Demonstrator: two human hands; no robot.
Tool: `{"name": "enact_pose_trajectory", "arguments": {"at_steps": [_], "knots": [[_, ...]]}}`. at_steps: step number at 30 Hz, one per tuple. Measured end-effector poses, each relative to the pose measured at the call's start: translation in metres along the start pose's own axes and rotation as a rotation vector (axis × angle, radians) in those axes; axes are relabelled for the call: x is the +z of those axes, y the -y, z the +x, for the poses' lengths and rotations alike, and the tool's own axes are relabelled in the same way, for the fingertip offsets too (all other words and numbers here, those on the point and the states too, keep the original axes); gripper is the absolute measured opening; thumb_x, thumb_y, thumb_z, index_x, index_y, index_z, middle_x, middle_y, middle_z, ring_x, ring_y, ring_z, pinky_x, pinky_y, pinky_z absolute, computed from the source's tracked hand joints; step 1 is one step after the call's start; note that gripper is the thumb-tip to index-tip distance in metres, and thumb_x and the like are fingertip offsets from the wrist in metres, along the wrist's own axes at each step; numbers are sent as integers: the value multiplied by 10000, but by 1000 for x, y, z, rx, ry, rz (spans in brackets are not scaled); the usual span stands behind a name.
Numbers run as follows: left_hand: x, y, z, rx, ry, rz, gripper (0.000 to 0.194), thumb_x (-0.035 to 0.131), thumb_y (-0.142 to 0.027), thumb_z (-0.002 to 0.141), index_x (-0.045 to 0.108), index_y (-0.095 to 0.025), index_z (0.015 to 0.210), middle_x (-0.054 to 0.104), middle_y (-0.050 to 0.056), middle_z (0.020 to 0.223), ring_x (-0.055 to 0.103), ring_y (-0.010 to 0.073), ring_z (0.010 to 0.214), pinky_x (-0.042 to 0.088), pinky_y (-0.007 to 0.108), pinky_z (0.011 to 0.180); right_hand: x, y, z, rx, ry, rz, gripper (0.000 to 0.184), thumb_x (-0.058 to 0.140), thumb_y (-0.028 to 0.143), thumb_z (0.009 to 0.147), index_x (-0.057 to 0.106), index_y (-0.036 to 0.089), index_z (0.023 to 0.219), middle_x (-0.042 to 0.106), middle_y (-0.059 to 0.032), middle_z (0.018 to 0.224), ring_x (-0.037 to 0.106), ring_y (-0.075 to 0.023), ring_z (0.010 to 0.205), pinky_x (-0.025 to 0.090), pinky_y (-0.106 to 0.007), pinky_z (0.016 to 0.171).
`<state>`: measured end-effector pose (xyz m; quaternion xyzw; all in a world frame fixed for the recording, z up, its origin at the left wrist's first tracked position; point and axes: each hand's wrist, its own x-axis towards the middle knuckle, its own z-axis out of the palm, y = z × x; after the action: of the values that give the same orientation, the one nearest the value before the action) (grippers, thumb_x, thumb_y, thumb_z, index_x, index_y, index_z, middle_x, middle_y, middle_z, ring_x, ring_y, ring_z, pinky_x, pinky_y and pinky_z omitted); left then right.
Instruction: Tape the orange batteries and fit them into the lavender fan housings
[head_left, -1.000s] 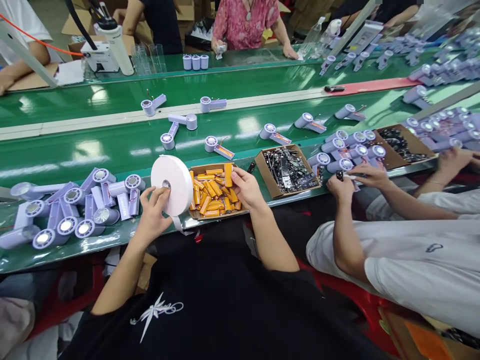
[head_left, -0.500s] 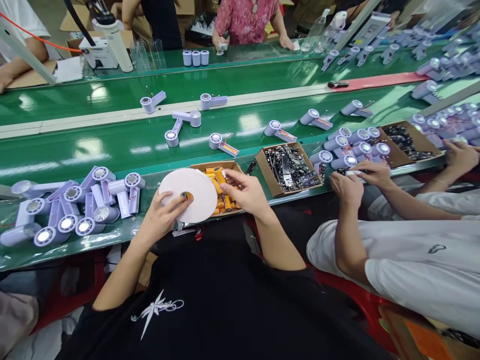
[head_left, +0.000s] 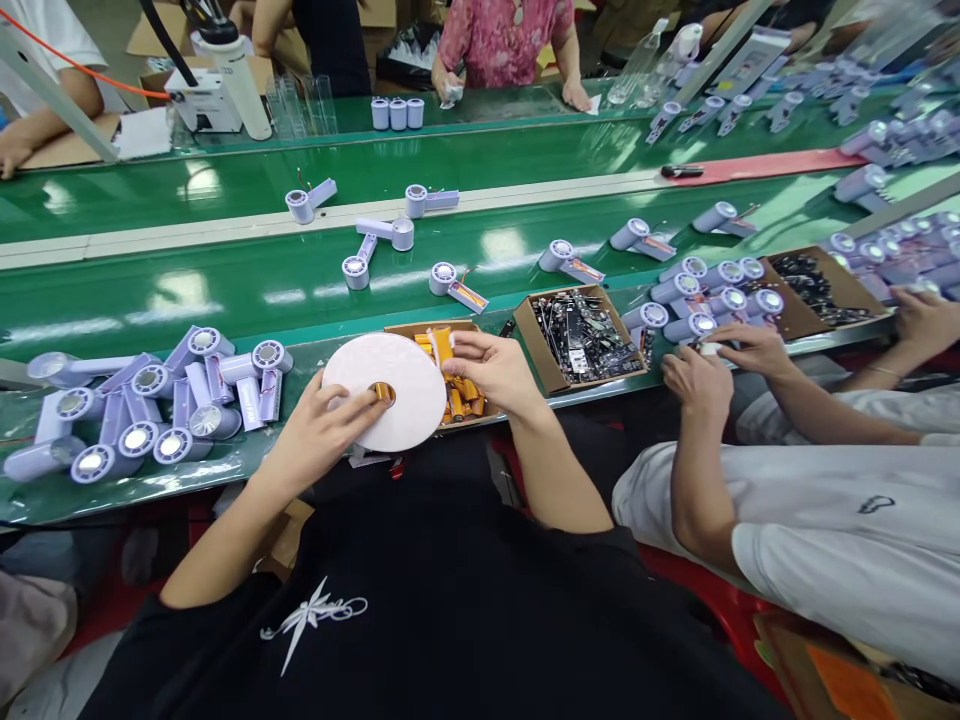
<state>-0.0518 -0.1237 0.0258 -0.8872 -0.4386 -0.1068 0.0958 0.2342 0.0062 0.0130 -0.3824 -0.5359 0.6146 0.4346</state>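
My left hand (head_left: pixel 319 430) grips a flat white roll (head_left: pixel 409 375), with fingers at its centre hole. The roll is tilted and faces me; its wide disc covers part of the box behind it. In my right hand (head_left: pixel 491 372) an orange cylindrical battery (head_left: pixel 442 346) is pinched between thumb and fingers, close to the roll's upper right edge. A pale strip shows along the battery's left side; whether it is stuck on I cannot tell. Below and behind are more orange batteries (head_left: pixel 465 398) in a cardboard box (head_left: pixel 469 425).
Lilac handheld fan bodies (head_left: pixel 176 400) lie piled at the left. To the right stands a box of black circuit boards (head_left: pixel 544 365). Single fans (head_left: pixel 444 280) ride on the green belt (head_left: pixel 285 265). Close on my right, a co-worker's hands (head_left: pixel 701 385) handle a small part.
My right hand has turned the battery more upright beside the roll, and the pale strip shows more clearly. The roll has shifted slightly right. Fans on the belt have slid a little right.
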Motion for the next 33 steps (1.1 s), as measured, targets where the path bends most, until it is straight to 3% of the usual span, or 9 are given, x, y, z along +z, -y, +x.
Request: {"name": "enact_pose_trajectory", "arguments": {"at_steps": [4,8,13,21,23,27,28,30,33], "knots": [[-12,-29,-3,-61,3,-41,693,802,-201,935,617,-275,1598,778,92,1405,557,304,1057,400,582,1078,5,-18,-9,-89,-303,285,722,1039,465,685,775,241,1318,889,-60,1051,866,-264,946,729,-401,888],[-18,-22,-9,-87,2,-50,684,749,-205,970,585,-298,1627,792,90,1364,542,321,1089,341,572,1054,-29,-23,-2,-171,-462,289,854,1059,414,653,675,341,1412,865,38,922,851,-202,791,715,-321,753],[-5,-5,8,-22,48,-105,678,720,-147,949,612,-296,1601,770,85,1401,541,321,1129,335,553,1042,-30,-19,3,-253,-511,266,529,1032,471,713,749,276,1115,879,-12,989,858,-206,829,712,-306,757],[23,-27,16,19,58,-191,641,663,-159,1012,591,-319,1629,769,84,1421,570,310,1131,350,572,1098,-2,-40,-32,-156,-476,44,540,1038,542,665,835,222,1049,882,-85,1063,855,-296,1012,702,-480,1001],[27,-36,17,38,78,-219,619,628,-158,1040,594,-356,1626,764,69,1445,580,300,1143,357,568,1123,-13,-39,-26,-122,-479,-21,553,1047,549,639,843,208,1024,876,-92,1056,846,-318,1036,692,-519,1031],[33,-44,22,314,102,-342,574,624,-179,1061,636,-456,1564,781,-2,1406,613,232,1081,345,517,1216,-57,-18,15,-259,-600,16,582,987,620,739,811,240,1144,844,-86,1210,814,-310,1177,683,-510,1054],[34,-39,23,306,95,-342,592,632,-171,1048,631,-448,1571,781,4,1402,618,234,1085,342,522,1231,-68,-12,24,-297,-616,52,572,934,639,813,788,264,1219,825,-83,1278,802,-298,1220,686,-491,1046],[37,-21,27,116,69,-282,662,644,-129,997,611,-389,1605,766,56,1426,615,284,1168,354,563,1225,-82,-6,31,-306,-597,112,535,867,637,898,744,309,1301,802,-70,1339,797,-272,1240,700,-443,1008],[44,10,34,-186,68,-208,734,686,-130,916,597,-296,1625,706,140,1498,542,389,1333,404,602,1167,-76,-17,13,-175,-460,196,511,899,627,865,747,299,1226,836,-63,1241,833,-258,1125,727,-382,896]]}}
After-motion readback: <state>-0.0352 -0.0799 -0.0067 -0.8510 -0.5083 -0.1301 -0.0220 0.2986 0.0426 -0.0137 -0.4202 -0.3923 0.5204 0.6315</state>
